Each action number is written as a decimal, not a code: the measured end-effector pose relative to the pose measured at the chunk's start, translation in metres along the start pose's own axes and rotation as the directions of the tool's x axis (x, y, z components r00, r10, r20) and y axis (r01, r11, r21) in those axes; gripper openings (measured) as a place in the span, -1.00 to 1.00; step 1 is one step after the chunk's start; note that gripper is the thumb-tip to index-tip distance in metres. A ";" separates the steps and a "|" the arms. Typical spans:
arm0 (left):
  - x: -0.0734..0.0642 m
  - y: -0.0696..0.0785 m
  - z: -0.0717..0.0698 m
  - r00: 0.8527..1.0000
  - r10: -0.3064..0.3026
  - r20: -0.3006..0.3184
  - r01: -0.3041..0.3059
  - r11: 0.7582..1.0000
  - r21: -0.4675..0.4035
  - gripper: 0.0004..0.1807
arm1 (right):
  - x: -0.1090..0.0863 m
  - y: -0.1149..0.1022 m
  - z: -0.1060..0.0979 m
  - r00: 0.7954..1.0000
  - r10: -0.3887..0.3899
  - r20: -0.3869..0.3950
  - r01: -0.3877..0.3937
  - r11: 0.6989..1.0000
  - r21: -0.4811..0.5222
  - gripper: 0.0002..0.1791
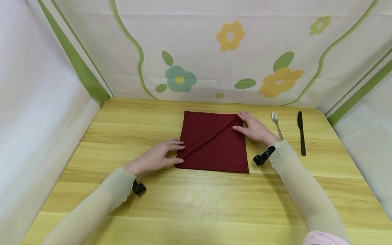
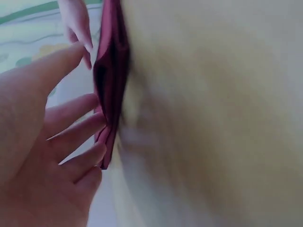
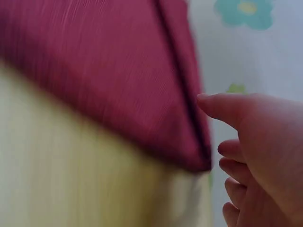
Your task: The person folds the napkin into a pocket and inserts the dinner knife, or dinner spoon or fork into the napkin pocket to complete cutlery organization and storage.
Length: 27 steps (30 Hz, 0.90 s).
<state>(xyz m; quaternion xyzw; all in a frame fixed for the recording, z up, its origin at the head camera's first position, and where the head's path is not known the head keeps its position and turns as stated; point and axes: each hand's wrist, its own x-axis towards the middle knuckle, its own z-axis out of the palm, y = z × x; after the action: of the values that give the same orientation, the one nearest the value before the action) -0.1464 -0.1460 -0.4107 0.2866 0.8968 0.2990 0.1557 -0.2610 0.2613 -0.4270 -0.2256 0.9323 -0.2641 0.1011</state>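
A dark red cloth napkin (image 1: 218, 149) lies on the table, folded into a square. A diagonal fold crosses it from the lower left corner to the upper right one. At its left edge, near the lower left corner, is my left hand (image 1: 157, 154), its fingers extended and relaxed. The left wrist view shows these fingertips (image 2: 98, 122) beside the layered edge of the napkin (image 2: 113, 71). My right hand (image 1: 255, 127) is at the upper right corner, fingers loosely extended. In the right wrist view, the right thumb (image 3: 222, 106) is by the diagonal fold; whether it touches the cloth is unclear.
To the right of the napkin lies a metal fork (image 1: 275, 118), its handle partly behind the right wrist. Farther right is a black knife (image 1: 301, 131). A flower-patterned white curtain (image 1: 208, 61) borders the back of the wooden table (image 1: 199, 207), with white fabric on both sides.
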 end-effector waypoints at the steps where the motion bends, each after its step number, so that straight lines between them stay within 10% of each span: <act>1: 0.004 0.000 -0.002 1.000 -0.007 -0.027 0.006 1.000 -0.030 -0.34 | -0.003 -0.007 0.000 1.000 -0.008 -0.012 0.008 0.999 0.031 -0.16; 7: 0.044 -0.014 -0.030 0.978 -0.049 -0.201 0.020 0.989 -0.144 -0.42 | -0.025 -0.072 0.016 0.987 -0.153 -0.046 0.158 0.973 0.169 -0.28; 13: 0.086 -0.034 -0.051 0.952 -0.114 -0.284 0.061 0.980 -0.191 -0.45 | -0.042 -0.132 0.059 0.930 -0.365 -0.031 0.364 0.913 0.181 -0.41; 27: 0.123 -0.049 -0.042 0.888 -0.329 -0.320 0.279 0.941 -0.191 -0.57 | -0.029 -0.178 0.115 0.874 -0.483 0.051 0.481 0.876 0.040 -0.61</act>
<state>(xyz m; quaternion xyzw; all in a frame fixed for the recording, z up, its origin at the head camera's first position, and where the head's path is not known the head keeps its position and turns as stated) -0.2828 -0.1227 -0.4224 0.0734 0.9207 0.3787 0.0594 -0.1340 0.0883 -0.4258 -0.4571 0.8398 -0.2860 0.0629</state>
